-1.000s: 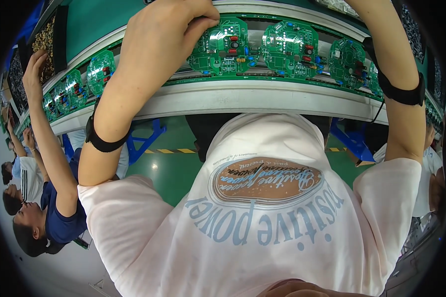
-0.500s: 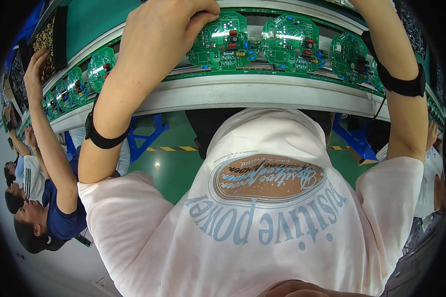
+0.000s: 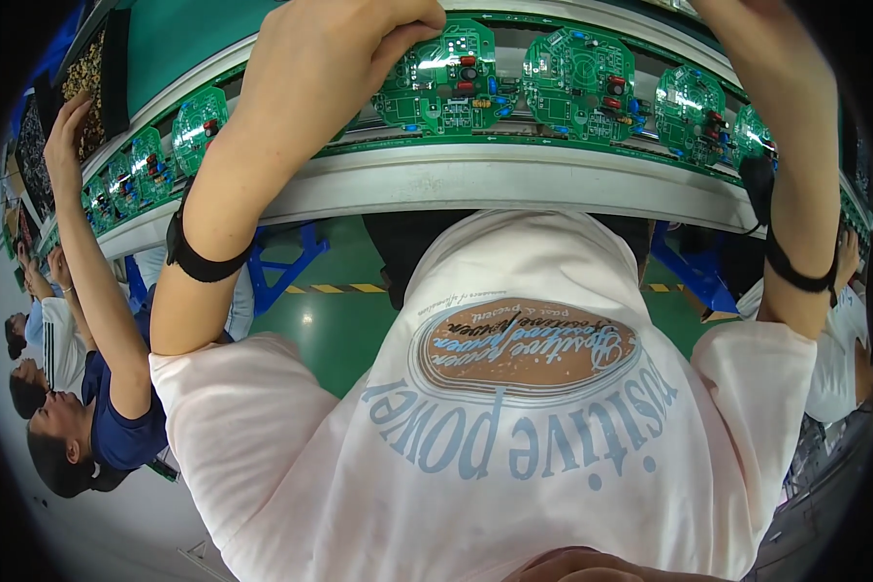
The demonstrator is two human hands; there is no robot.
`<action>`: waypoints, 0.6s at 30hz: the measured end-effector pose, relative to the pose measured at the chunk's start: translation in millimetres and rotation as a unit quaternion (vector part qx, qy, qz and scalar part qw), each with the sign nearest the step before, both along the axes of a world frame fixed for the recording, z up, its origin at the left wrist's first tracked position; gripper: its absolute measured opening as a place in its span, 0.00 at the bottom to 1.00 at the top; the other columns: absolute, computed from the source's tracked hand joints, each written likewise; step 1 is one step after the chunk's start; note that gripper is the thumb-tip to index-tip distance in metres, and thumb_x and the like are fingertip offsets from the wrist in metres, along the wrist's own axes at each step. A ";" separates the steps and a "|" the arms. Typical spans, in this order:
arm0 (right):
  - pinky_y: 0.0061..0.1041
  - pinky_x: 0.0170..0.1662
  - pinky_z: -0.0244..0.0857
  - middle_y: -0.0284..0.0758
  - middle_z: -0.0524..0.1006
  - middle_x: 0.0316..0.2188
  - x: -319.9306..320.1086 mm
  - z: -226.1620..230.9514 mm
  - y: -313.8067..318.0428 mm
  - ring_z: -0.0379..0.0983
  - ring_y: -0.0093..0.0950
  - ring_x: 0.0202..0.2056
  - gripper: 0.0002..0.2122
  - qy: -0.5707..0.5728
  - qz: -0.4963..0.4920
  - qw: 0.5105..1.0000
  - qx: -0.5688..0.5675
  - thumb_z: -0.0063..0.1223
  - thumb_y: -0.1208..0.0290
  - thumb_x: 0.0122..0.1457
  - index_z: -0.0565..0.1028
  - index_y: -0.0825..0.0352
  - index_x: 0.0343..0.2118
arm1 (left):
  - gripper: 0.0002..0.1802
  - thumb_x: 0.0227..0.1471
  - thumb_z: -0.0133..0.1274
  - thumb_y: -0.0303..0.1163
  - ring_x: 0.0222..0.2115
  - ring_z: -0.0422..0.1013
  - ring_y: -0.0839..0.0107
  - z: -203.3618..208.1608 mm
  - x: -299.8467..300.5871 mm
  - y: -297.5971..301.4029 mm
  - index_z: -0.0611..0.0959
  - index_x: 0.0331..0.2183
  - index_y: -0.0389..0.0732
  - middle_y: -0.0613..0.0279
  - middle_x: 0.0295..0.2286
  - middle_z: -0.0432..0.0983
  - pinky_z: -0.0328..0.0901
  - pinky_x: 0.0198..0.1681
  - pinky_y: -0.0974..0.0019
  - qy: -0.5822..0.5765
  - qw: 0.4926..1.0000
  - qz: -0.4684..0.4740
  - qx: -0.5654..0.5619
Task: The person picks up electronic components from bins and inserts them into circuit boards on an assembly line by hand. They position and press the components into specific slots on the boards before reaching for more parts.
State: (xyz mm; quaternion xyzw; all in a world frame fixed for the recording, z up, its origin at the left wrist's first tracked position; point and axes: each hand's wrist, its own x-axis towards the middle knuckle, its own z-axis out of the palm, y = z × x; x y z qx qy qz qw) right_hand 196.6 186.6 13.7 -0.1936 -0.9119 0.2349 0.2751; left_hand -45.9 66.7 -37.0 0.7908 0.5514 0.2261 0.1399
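My left hand (image 3: 354, 44) reaches to the top edge of the picture, above a green circuit board (image 3: 436, 82). Its thumb and forefinger are pinched together at that board's upper left edge; whatever lies between the fingertips is too small to make out. Red, black, blue and striped parts stand on the board. To its right sits a similar green board (image 3: 580, 87), and beyond that another (image 3: 689, 112). My right forearm (image 3: 795, 126) stretches up at the right, and its hand lies past the upper edge, out of sight.
A pale metal rail (image 3: 514, 181) runs along the near side of the line of boards. More boards (image 3: 199, 131) continue at the left. Several co-workers (image 3: 97, 407) sit along the left; a dark bin of yellowish parts (image 3: 92, 73) stands by one person's raised hand.
The boards have shifted slightly to the right, and my left fingertips with them. My right forearm has moved, its black band now lower, uncovering another board beside it.
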 end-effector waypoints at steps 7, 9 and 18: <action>0.21 0.40 0.80 0.38 0.83 0.30 37.9 1.2 -44.1 0.83 0.27 0.33 0.06 0.074 -0.132 0.842 -0.517 0.53 0.80 0.67 0.77 0.76 0.43 | 0.10 0.62 0.57 0.22 0.38 0.80 0.75 -2.4 -2.2 -6.5 0.84 0.44 0.29 0.65 0.40 0.84 0.72 0.40 0.74 0.192 0.976 -0.064 0.086; 0.22 0.40 0.79 0.40 0.83 0.32 46.2 -4.5 -43.9 0.83 0.27 0.34 0.08 0.071 -0.128 0.845 -0.514 0.54 0.78 0.67 0.77 0.76 0.45 | 0.08 0.58 0.59 0.22 0.36 0.79 0.69 -18.9 3.1 13.4 0.84 0.41 0.32 0.62 0.37 0.82 0.72 0.38 0.69 0.004 0.982 -0.104 0.157; 0.25 0.45 0.78 0.41 0.85 0.39 77.8 -48.8 -36.5 0.84 0.30 0.43 0.09 0.089 -0.022 0.880 -0.467 0.56 0.77 0.67 0.78 0.72 0.48 | 0.08 0.52 0.64 0.27 0.30 0.76 0.55 32.4 -16.4 53.4 0.85 0.35 0.35 0.54 0.30 0.79 0.72 0.36 0.59 0.100 0.983 0.099 0.115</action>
